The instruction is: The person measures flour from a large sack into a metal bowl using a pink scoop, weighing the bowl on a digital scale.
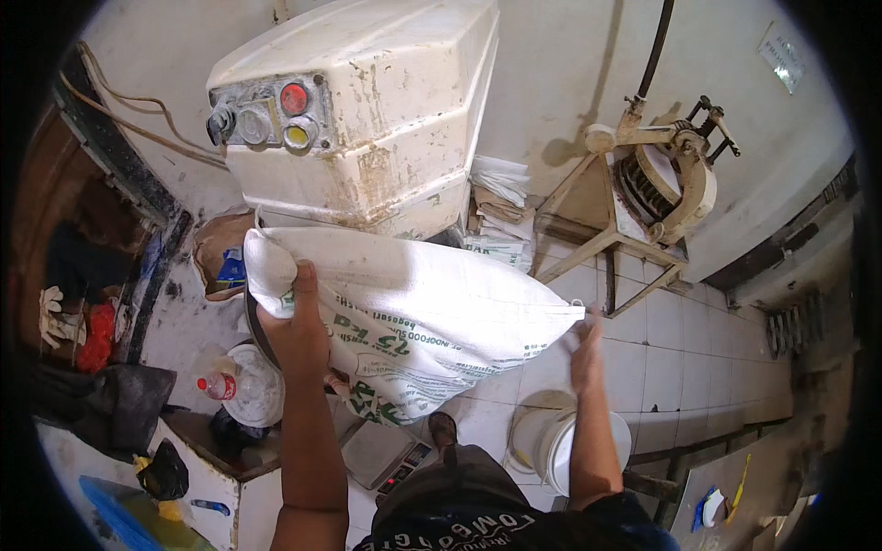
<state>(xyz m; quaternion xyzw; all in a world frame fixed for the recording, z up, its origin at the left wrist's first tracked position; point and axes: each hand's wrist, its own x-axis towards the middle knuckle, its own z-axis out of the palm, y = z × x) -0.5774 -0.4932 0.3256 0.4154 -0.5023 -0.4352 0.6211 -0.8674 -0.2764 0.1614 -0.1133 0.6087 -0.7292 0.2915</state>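
Note:
A large white woven sack (pixel 404 285) with green print lies tilted in front of me, below the cream machine. My left hand (pixel 299 331) grips its left end with the thumb on top, beside a folded-over edge. At the sack's narrow right corner, my right hand (pixel 586 354) has its fingertips on the tip, partly blurred. Whatever the sack rests on is mostly hidden beneath it. The sack's contents cannot be seen.
The cream machine (pixel 367 119) has a control panel (pixel 271 115) with red and yellow buttons. A white bucket (pixel 556 450) and a digital scale (pixel 384 455) are near my legs. A bottle with a red cap (pixel 216 386) is at left; a metal-framed press (pixel 652 193) stands far right.

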